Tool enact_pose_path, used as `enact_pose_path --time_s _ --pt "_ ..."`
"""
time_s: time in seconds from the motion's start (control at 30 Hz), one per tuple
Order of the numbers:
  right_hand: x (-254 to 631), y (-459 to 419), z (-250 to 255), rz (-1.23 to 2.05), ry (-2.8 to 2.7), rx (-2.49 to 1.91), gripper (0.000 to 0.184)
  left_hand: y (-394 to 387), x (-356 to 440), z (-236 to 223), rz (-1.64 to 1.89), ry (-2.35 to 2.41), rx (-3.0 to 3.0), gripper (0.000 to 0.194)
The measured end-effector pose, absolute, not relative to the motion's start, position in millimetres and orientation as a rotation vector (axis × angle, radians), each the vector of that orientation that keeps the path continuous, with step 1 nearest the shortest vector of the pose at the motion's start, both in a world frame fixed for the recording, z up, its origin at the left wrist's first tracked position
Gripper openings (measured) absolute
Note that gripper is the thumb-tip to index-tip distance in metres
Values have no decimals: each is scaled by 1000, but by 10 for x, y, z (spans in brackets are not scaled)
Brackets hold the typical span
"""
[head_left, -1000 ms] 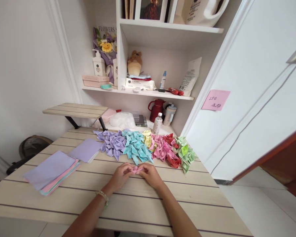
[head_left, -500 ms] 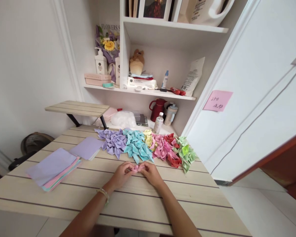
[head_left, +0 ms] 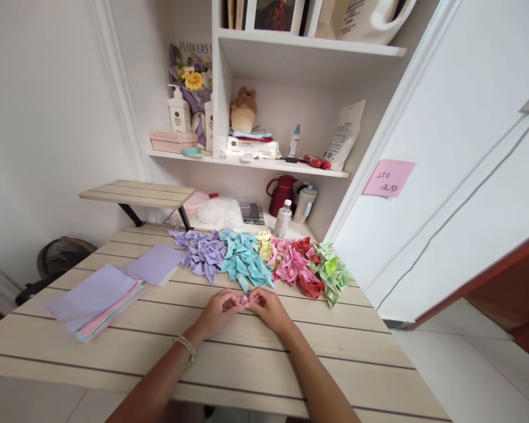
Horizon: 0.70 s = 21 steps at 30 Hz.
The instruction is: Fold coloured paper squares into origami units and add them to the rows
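My left hand and my right hand meet at the middle of the wooden table, fingers pinched together on a small folded pink paper piece. Just beyond them lies a row of folded paper shapes sorted by colour: purple, teal, yellow, pink, red and green. A bracelet sits on my left wrist.
Two stacks of flat paper lie on the left of the table, a mixed pastel stack and a purple one. Behind stand a small raised shelf, a red jug, a clear bottle and wall shelves with bottles. A white door with a pink note stands right.
My hands have stayed in place on the pink piece, with only slight finger movement. The view has shifted a little.
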State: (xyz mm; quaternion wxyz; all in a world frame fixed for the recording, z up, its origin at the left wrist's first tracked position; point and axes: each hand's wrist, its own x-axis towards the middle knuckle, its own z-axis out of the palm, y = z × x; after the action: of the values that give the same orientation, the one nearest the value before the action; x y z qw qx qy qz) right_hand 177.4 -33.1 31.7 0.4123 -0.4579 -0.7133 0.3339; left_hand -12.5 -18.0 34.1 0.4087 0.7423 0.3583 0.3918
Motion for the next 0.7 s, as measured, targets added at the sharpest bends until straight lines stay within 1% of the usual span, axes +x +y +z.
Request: enact_pose_path --time_s 0.13,0.27,0.53,0.7 --pt "1781 -341 335 837 -1809 -1154 21 -176 -123 339 1018 899 1846 12" --pt "1782 -340 323 815 -1813 -1174 25 -171 -120 323 1017 935 1804 13" --pt "1758 -329 314 665 -1775 -1190 19 -174 -109 303 984 978 1793 18" --pt "1740 -336 313 534 -1828 -1129 22 -177 -105 297 990 1004 1800 18"
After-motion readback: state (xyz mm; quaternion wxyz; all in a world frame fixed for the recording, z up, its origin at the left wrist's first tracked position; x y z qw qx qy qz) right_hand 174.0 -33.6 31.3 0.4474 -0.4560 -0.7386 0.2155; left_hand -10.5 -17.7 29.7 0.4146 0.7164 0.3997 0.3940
